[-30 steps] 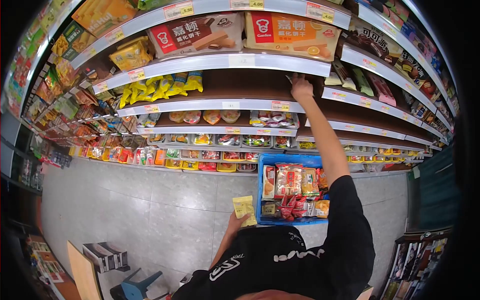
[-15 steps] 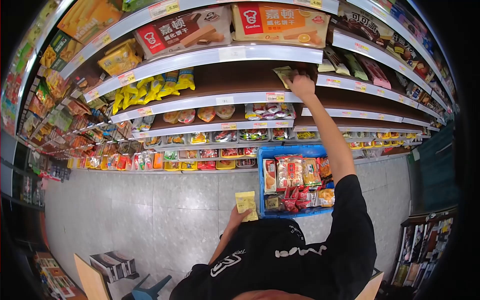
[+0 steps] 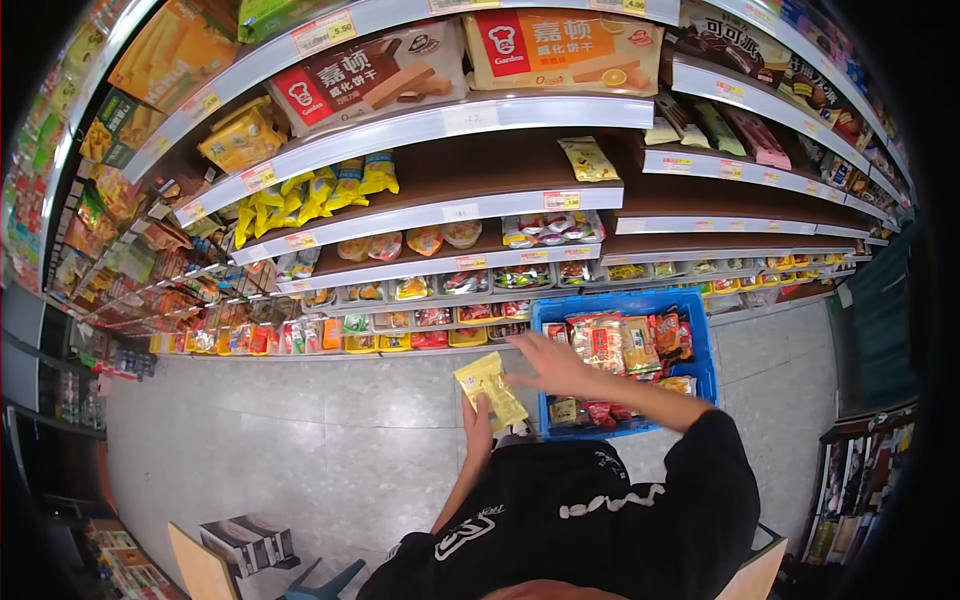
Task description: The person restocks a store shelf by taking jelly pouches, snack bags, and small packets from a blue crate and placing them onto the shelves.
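My left hand (image 3: 477, 424) grips a pale yellow snack packet (image 3: 492, 388) by its lower left side, thumb across its front, above the grey floor. Close to the packet's right edge is my right hand (image 3: 550, 365), fingers stretched out and holding nothing. It passes over the left part of a blue crate (image 3: 709, 360) filled with packaged snacks, hiding some of them. On the shelf above, a similar pale yellow packet (image 3: 588, 160) lies by itself near the right end, just above a price tag (image 3: 561, 200).
Several yellow snack bags (image 3: 315, 195) lie on the same shelf at left. Large wafer packs (image 3: 565, 50) fill the shelf above. Small trays of sweets (image 3: 465, 282) line the lower tiers. Behind me on the floor are a striped box (image 3: 250, 545) and a blue stool (image 3: 325, 583).
My right hand has let go of the packet on the shelf and come down beside the packet in my left hand. That held packet has risen slightly and tilted.
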`<action>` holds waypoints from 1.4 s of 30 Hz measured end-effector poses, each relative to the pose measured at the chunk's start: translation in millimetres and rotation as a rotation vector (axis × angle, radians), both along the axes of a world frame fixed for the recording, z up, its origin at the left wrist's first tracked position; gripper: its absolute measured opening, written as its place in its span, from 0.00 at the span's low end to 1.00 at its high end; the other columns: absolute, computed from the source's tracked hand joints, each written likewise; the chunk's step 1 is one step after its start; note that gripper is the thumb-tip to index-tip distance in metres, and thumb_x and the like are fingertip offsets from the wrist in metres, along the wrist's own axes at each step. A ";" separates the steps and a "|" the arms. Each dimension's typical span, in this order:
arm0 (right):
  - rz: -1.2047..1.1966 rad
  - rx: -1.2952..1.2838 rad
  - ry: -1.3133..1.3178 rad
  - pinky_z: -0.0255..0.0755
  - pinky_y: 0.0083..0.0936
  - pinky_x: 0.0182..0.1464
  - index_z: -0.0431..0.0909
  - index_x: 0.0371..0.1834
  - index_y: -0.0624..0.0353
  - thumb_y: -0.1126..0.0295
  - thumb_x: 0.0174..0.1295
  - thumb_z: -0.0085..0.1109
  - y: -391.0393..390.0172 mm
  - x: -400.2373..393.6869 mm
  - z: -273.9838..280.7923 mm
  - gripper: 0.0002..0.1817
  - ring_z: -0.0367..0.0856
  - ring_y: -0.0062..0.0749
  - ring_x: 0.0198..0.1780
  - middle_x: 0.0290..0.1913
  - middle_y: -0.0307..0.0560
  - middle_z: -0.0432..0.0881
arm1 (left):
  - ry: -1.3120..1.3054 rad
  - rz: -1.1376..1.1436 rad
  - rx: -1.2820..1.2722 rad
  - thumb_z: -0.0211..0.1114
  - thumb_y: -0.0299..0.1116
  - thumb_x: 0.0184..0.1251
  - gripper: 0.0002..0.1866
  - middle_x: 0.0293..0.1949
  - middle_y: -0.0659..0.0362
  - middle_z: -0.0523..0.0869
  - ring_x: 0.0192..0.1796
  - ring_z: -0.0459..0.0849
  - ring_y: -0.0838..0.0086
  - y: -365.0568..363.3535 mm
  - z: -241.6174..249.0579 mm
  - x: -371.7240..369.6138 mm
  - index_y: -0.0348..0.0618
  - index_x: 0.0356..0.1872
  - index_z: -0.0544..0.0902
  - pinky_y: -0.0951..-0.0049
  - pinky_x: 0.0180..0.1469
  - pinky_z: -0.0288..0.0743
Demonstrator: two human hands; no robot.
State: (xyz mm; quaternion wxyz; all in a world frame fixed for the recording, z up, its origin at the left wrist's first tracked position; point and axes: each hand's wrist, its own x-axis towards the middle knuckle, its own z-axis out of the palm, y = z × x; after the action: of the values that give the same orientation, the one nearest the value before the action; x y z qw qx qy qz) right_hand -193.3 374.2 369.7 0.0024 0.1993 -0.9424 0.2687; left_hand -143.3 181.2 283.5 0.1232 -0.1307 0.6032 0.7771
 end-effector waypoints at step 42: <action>-0.540 0.394 0.496 0.66 0.50 0.56 0.77 0.52 0.48 0.55 0.52 0.53 66.2 -260.8 90.3 0.23 0.68 0.50 0.58 0.55 0.53 0.72 | 0.030 -0.309 -0.219 0.47 0.44 0.74 0.18 0.45 0.58 0.76 0.40 0.82 0.77 -29.3 -5.9 17.1 0.43 0.55 0.70 0.82 0.26 0.66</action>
State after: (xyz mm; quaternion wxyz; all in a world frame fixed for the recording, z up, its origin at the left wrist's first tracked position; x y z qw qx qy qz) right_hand -454.0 440.4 460.0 0.2613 0.0003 -0.9651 0.0166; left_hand -126.3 151.9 277.7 0.2172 -0.0375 0.6988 0.6805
